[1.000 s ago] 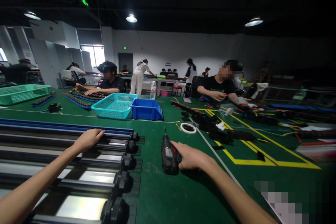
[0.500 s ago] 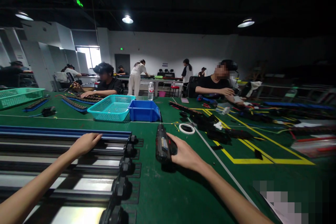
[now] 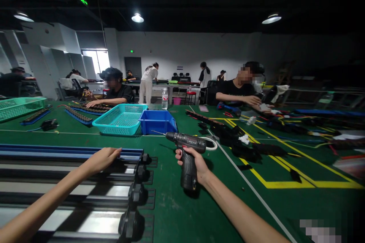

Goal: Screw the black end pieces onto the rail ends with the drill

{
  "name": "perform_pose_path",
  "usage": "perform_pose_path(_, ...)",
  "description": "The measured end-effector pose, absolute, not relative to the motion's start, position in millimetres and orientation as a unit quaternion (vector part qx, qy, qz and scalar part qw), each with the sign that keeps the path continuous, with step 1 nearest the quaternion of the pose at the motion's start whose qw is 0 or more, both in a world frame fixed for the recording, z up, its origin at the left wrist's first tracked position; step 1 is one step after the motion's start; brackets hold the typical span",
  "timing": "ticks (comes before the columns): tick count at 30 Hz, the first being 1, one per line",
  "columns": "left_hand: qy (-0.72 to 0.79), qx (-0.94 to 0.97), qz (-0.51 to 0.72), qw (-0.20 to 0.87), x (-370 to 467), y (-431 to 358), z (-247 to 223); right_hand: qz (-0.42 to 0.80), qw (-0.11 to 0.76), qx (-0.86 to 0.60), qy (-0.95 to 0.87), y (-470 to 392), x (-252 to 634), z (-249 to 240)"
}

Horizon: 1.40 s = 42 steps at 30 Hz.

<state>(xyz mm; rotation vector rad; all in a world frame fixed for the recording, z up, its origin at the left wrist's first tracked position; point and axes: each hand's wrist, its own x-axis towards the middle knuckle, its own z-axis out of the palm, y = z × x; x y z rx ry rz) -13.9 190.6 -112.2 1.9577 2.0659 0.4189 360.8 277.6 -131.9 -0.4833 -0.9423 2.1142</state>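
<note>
My right hand (image 3: pixel 200 165) is wrapped round the handle of a black cordless drill (image 3: pixel 188 172), held above the green table. Its long, thin bit points left, in front of the blue bin. My left hand (image 3: pixel 103 160) is over the far blue edge of a panel of silver and black rails (image 3: pixel 71 168), near its right end. The fingers of that hand are bent and close together; anything between them is hidden. Black knob-like end pieces (image 3: pixel 137 193) line the panel's right side.
Beyond the panel stand a turquoise basket (image 3: pixel 121 131), a blue bin (image 3: pixel 156 127) and a water bottle (image 3: pixel 164 98). A white ring (image 3: pixel 212 144) lies partly behind the drill. Black parts (image 3: pixel 242 146) and wires cover the right side. Two co-workers sit across the table.
The drill has swung from pointing away from me to pointing left, its side now facing me. My left hand has shifted slightly right along the panel's blue edge.
</note>
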Motion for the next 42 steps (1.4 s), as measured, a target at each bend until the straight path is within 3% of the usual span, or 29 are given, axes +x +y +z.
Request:
perform_pose_path(4,0.699,0.690,0.123,0.144,33.8,205.2,-108.4,0.869,0.324,-0.178,-0.328,287.2,374.2,-149.2)
perform_pose_path(10,0.708,0.691,0.088,0.116,65.9,204.4,-112.7,0.893,0.315,-0.161,-0.277,296.4,384.6,-158.6)
perform_pose_path(19,0.706,0.694,0.102,0.097,66.6,201.0,-115.1,0.914,0.264,-0.166,-0.260,300.0,384.1,-158.3)
perform_pose_path(42,0.692,0.712,0.097,0.073,63.7,200.1,-118.4,0.904,0.231,-0.206,-0.295,305.8,381.0,-156.6)
